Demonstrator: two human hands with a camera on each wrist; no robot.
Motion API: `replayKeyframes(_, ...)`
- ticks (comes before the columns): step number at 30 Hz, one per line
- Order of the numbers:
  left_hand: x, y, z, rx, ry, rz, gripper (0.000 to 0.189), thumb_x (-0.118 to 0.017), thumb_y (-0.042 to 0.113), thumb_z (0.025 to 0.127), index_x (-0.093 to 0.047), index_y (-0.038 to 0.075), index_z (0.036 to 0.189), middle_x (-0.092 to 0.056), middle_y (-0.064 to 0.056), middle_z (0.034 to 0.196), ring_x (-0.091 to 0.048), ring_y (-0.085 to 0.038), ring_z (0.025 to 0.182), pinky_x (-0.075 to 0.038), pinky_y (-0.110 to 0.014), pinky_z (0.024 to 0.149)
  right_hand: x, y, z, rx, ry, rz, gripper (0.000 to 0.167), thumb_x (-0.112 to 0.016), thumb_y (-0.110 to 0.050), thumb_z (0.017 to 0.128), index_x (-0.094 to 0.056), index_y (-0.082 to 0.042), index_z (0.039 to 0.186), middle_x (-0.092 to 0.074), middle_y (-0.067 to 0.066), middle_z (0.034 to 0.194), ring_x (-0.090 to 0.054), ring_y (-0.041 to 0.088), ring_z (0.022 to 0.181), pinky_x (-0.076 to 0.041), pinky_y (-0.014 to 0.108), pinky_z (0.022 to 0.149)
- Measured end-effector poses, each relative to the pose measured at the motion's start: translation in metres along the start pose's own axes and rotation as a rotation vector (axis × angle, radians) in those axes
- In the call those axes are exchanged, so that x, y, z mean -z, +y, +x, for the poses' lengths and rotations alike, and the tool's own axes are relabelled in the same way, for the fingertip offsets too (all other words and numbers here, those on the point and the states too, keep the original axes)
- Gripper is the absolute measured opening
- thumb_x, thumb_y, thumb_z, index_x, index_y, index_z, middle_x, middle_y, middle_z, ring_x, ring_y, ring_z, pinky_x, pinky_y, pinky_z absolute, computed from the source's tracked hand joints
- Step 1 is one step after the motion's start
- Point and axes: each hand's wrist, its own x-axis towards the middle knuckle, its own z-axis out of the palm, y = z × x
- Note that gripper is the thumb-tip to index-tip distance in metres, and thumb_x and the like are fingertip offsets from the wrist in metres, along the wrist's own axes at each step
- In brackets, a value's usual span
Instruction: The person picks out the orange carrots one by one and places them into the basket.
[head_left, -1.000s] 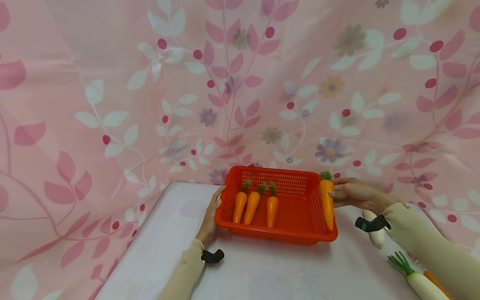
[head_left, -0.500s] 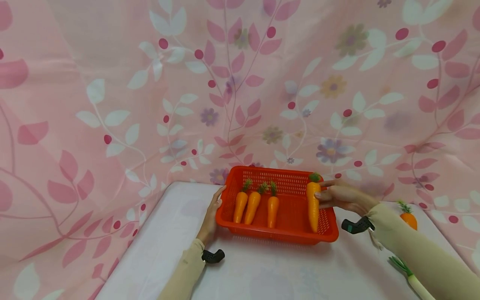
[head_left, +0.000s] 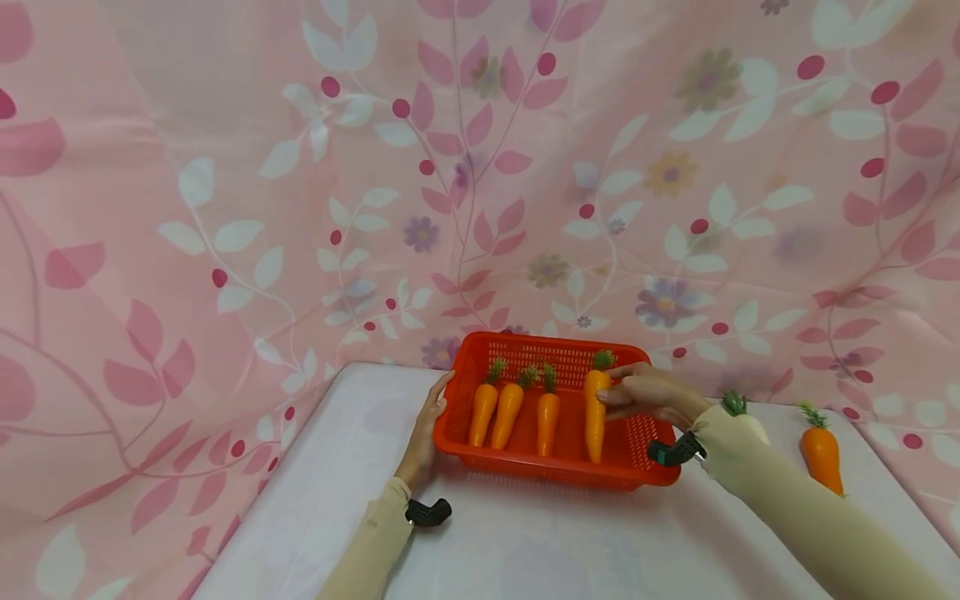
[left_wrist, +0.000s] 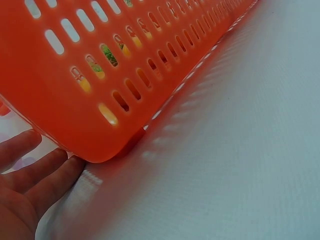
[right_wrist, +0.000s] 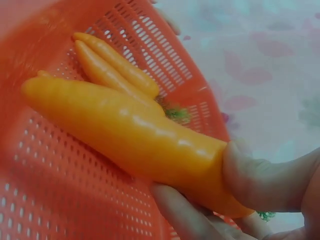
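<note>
A red perforated plastic basket [head_left: 555,477] stands on the table. Inside its left half lie three orange toy carrots with green tops, the leftmost carrot [head_left: 483,415], a second carrot [head_left: 507,415] close beside it, and a third carrot [head_left: 548,423] a bit apart. My right hand [head_left: 643,393] reaches over the basket's right side and pinches a larger carrot [head_left: 597,417] between thumb and fingers near its leafy end. In the right wrist view this carrot [right_wrist: 125,130] hangs above the basket floor. My left hand [head_left: 427,425] touches the basket's left end with nearly straight fingers [left_wrist: 52,175].
Right of the basket, another carrot [head_left: 822,458] lies on the white-covered table [head_left: 540,550]. A white radish [head_left: 753,427] with green leaves is partly hidden behind my right sleeve. A pink floral cloth [head_left: 480,208] hangs behind the table.
My right hand has carried the large carrot leftward from the basket's right rim to over its inside, near the third carrot. My left hand stays at the basket's left end.
</note>
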Motion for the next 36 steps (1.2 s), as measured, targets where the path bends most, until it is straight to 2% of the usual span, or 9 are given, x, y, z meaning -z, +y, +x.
replayKeyframes(5, -0.002, 0.001, -0.001, -0.004, 0.007, -0.014, 0.053, -0.032, 0.043, 0.113, -0.033, 0.036, 0.165, -0.026, 0.005, 0.175, -0.032, -0.034, 0.159, -0.034, -0.061, 0.125, -0.012, 0.005, 0.015, -0.017, 0.038, 0.005, 0.07, -0.066, -0.007, 0.103, -0.029, 0.02, 0.156, -0.059, 0.032, 0.138, -0.076, 0.026, 0.104, -0.058, 0.055, 0.1)
replayKeyframes(8, -0.005, 0.002, -0.001, -0.02, 0.006, -0.028, 0.053, -0.03, 0.04, 0.114, -0.033, 0.033, 0.166, -0.025, 0.002, 0.175, -0.031, -0.035, 0.159, -0.033, -0.063, 0.125, -0.018, 0.012, 0.023, -0.016, 0.077, -0.013, 0.072, -0.068, -0.006, 0.101, -0.029, 0.022, 0.155, -0.06, 0.034, 0.136, -0.078, 0.026, 0.099, -0.061, 0.053, 0.096)
replayKeyframes(10, -0.007, 0.002, -0.002, -0.029, 0.006, -0.036, 0.053, -0.03, 0.038, 0.114, -0.033, 0.031, 0.166, -0.025, 0.001, 0.175, -0.031, -0.036, 0.159, -0.032, -0.063, 0.125, -0.021, 0.017, 0.028, -0.02, 0.101, -0.039, 0.069, -0.071, -0.006, 0.099, -0.036, 0.021, 0.152, -0.062, 0.034, 0.134, -0.078, 0.028, 0.098, -0.064, 0.05, 0.091)
replayKeyframes(12, -0.007, 0.001, -0.001, -0.029, 0.003, -0.035, 0.052, -0.03, 0.037, 0.114, -0.033, 0.031, 0.166, -0.026, 0.001, 0.175, -0.032, -0.035, 0.158, -0.033, -0.063, 0.125, -0.024, 0.022, 0.031, -0.024, 0.119, -0.06, 0.068, -0.072, -0.007, 0.098, -0.038, 0.021, 0.151, -0.061, 0.035, 0.136, -0.078, 0.028, 0.097, -0.066, 0.048, 0.088)
replayKeyframes(17, -0.007, 0.001, 0.0, -0.023, 0.008, -0.008, 0.051, -0.03, 0.04, 0.114, -0.034, 0.035, 0.165, -0.028, 0.003, 0.174, -0.035, -0.033, 0.157, -0.035, -0.059, 0.125, -0.026, 0.024, 0.038, -0.043, 0.141, -0.096, 0.068, -0.074, -0.007, 0.097, -0.041, 0.019, 0.15, -0.061, 0.035, 0.138, -0.079, 0.029, 0.098, -0.065, 0.047, 0.088)
replayKeyframes(25, -0.005, 0.001, 0.001, -0.001, 0.02, 0.013, 0.049, -0.033, 0.043, 0.113, -0.036, 0.042, 0.162, -0.03, 0.009, 0.172, -0.039, -0.03, 0.156, -0.041, -0.057, 0.122, -0.027, 0.022, 0.046, -0.07, 0.157, -0.099, 0.073, -0.075, -0.009, 0.097, -0.037, 0.019, 0.153, -0.059, 0.037, 0.141, -0.08, 0.031, 0.097, -0.066, 0.046, 0.088)
replayKeyframes(36, 0.0, 0.0, 0.001, -0.018, 0.022, 0.017, 0.049, -0.033, 0.045, 0.113, -0.036, 0.042, 0.162, -0.03, 0.01, 0.172, -0.038, -0.03, 0.157, -0.038, -0.059, 0.123, -0.027, 0.02, 0.058, -0.094, 0.147, -0.126, 0.059, -0.078, -0.011, 0.095, -0.054, 0.016, 0.143, -0.065, 0.03, 0.134, -0.078, 0.031, 0.104, -0.064, 0.046, 0.093)
